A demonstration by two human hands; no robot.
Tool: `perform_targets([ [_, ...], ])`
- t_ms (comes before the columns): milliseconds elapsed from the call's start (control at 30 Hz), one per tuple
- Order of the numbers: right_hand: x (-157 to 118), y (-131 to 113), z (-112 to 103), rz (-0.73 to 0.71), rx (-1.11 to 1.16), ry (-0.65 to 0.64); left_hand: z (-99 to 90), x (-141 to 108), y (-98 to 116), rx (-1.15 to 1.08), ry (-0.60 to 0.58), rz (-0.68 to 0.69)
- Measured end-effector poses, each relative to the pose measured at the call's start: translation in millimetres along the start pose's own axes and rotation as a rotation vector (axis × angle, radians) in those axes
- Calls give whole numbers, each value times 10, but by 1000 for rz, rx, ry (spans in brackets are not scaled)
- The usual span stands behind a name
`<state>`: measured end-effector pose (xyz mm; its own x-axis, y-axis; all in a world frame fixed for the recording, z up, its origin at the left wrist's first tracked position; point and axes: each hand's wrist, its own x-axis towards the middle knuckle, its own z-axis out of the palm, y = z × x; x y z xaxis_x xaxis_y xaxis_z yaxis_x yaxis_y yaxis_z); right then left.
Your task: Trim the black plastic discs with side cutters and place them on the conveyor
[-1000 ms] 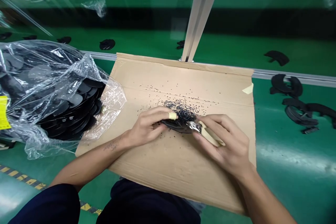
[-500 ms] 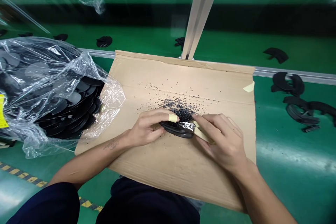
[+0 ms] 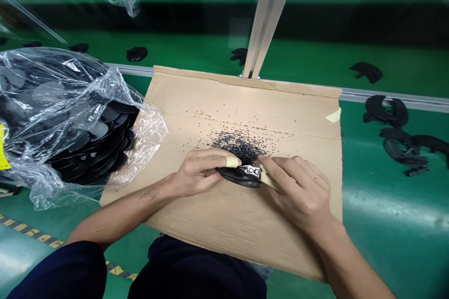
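Note:
A curved black plastic part is pinched in my left hand, which wears yellow tape round one finger. My right hand is closed round the pale yellow handles of a pair of nippers. Their metal jaws rest at the upper edge of the part, near my left fingertips. Whether the jaws are closed cannot be seen. Just beyond the part lies a pile of tiny black bits, scattered over a cardboard sheet.
A clear plastic bag full of black discs stands at the left, overlapping the cardboard. Several curved black parts lie on the green surface at the right. A metal post rises behind the cardboard's far edge.
Both hands, the black part and the nippers have shifted very slightly downward and to the right. The grips are unchanged.

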<state>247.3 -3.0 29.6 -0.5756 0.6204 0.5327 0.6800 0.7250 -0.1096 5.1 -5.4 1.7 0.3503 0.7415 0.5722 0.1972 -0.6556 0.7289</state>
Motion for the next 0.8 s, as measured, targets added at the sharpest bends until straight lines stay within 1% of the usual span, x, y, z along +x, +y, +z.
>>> perform_targets([
  [133,-23,-40,-47,-2,-16,-6,0,8,1,-9,-27,27],
  [200,-27,-47,-53,23,45,-6,0,13,3,2,-34,34],
  [300,-19,-34,-31,90,197,10,-3,22,7,30,-32,28],
  [367,-13,-12,-4,121,230,22,-7,29,11,45,-33,39],
  [500,-13,28,52,122,82,21,-12,44,28,51,-51,40],
  [600,-13,30,75,90,-33,-6,2,42,42,65,-104,6],
  [667,-10,24,82,77,-59,-24,20,34,47,90,-122,-28],
  [800,-10,28,82,102,-55,-36,38,19,49,89,-59,-76],
])
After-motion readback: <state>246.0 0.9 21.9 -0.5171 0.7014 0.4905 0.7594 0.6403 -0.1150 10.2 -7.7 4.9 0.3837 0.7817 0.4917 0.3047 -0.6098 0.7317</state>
